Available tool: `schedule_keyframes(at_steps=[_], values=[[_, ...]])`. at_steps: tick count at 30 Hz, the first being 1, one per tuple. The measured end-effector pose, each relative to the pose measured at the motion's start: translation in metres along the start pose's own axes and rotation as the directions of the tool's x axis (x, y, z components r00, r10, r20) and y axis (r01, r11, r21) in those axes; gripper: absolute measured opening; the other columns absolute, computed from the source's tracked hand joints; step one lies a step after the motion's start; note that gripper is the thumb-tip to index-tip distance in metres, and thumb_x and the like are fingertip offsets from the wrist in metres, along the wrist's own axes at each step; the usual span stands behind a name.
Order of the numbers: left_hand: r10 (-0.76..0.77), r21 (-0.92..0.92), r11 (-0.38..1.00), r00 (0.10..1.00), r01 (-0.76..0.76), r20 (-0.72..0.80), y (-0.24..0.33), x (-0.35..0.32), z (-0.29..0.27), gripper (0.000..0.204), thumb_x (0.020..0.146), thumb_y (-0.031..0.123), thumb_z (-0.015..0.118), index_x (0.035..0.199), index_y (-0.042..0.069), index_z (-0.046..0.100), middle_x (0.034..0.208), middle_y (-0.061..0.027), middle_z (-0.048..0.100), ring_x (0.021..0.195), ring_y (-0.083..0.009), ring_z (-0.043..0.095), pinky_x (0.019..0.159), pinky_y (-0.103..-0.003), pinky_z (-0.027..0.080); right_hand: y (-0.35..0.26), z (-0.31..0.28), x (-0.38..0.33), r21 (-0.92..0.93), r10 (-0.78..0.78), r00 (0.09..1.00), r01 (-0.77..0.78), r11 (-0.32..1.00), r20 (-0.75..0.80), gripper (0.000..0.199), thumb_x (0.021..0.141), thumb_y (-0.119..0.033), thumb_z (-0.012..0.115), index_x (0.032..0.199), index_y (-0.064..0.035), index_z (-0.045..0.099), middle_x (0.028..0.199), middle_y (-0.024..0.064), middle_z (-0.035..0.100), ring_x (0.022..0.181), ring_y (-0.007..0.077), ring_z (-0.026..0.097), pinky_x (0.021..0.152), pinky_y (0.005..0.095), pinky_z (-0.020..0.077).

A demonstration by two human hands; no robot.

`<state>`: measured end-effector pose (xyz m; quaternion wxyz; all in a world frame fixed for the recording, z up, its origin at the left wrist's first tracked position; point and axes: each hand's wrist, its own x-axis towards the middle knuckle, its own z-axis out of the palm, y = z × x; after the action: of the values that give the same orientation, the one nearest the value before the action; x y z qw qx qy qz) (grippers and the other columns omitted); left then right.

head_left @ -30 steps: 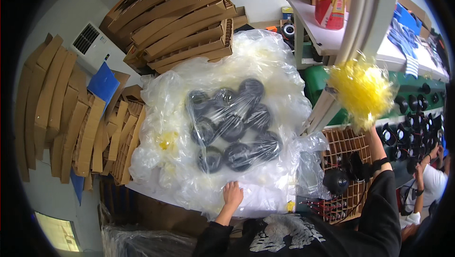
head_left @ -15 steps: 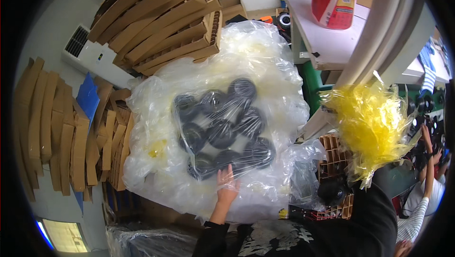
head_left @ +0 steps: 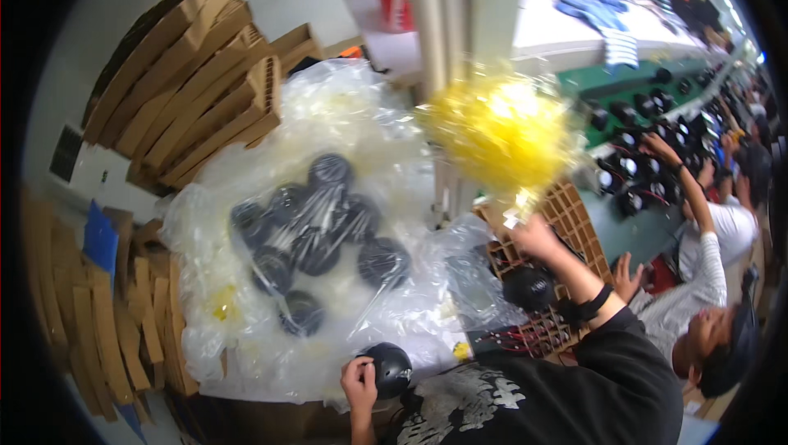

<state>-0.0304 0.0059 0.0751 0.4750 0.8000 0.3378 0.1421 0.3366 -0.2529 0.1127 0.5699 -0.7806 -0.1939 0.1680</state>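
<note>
In my left hand [head_left: 359, 381], fingers curled at its edge, is a black dome-shaped part [head_left: 388, 369] with small holes, held close to my body at the near edge of the packing surface. Up to the right, my right hand [head_left: 535, 236] is closed at the lower tip of a bunch of yellow clear plastic bags [head_left: 501, 129]; motion blurs its fingers. Several black round parts [head_left: 316, 250] lie in a group, partly under clear film, on a heap of milky plastic bags [head_left: 209, 231].
Cardboard trays [head_left: 193, 92] are stacked at the far left, more cardboard [head_left: 103, 305] stands below them. Beside my right forearm are a cardboard divider grid [head_left: 566, 219] and another black round part [head_left: 529, 287]. A co-worker [head_left: 698, 281] works at the green bench [head_left: 607, 88] on the right.
The view has swung to the right. My left hand has drawn a black round part out of the group toward me. My right hand has appeared at the yellow bags.
</note>
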Motion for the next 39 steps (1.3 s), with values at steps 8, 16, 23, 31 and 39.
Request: schedule_keyframes(at_steps=[8,16,23,31,39], values=[[0.424,-0.237,0.87,0.902,-0.432,-0.085,0.065,-0.003,0.016,0.026,0.083,0.018,0.058,0.096,-0.004,0.055,0.085,-0.0105,0.058,0.086,-0.0229,0.048,0.086,-0.035,0.038,-0.033,0.11,-0.134,0.261,-0.098,0.611,-0.183,0.948,0.785,0.078,0.093,-0.042,0.051,0.143,0.0042,0.014,0.132,0.0265,0.043,0.12,0.0267,0.048,0.101,0.0352,0.0371],[0.209,-0.39,0.906,0.975,-0.163,0.079,0.104,-0.026,0.022,0.037,0.09,0.009,0.054,0.123,-0.001,0.041,0.077,-0.0032,0.054,0.071,-0.0101,0.05,0.069,-0.024,0.042,-0.066,0.125,-0.169,0.097,0.015,0.869,-0.072,0.993,0.494,0.094,0.075,-0.043,0.074,0.138,0.0078,0.026,0.127,0.0273,0.048,0.12,0.0306,0.049,0.102,0.0355,0.0373],[0.588,0.015,0.802,0.794,-0.597,0.153,0.075,-0.046,0.022,0.042,0.082,0.01,0.062,0.12,-0.002,0.049,0.08,-0.0099,0.064,0.078,-0.0292,0.06,0.078,-0.039,0.046,-0.046,0.139,-0.174,0.055,0.213,0.84,-0.276,0.959,0.499,0.101,0.064,-0.05,0.081,0.132,0.0077,0.034,0.122,0.0253,0.051,0.114,0.0305,0.051,0.098,0.0355,0.0402],[0.54,0.51,0.659,0.82,-0.553,0.191,0.046,0.015,0.013,0.05,0.072,0.007,0.064,0.12,0.003,0.049,0.126,-0.0172,0.048,0.117,-0.0345,0.045,0.099,-0.045,0.036,-0.051,0.131,-0.176,-0.202,0.115,0.893,-0.028,0.979,0.434,0.098,0.058,-0.044,0.084,0.127,0.0078,0.038,0.115,0.0245,0.054,0.11,0.0324,0.055,0.095,0.0377,0.0428],[0.483,0.646,0.512,0.812,-0.566,0.328,-0.043,0.106,0.026,0.043,0.075,0.01,0.065,0.117,0.011,0.057,0.119,-0.0064,0.057,0.118,-0.0268,0.046,0.101,-0.045,0.033,-0.066,0.116,-0.184,-0.193,0.047,0.851,0.065,0.979,0.523,0.095,0.059,-0.046,0.082,0.125,0.0061,0.041,0.114,0.0257,0.054,0.108,0.0338,0.055,0.094,0.0375,0.0431]])
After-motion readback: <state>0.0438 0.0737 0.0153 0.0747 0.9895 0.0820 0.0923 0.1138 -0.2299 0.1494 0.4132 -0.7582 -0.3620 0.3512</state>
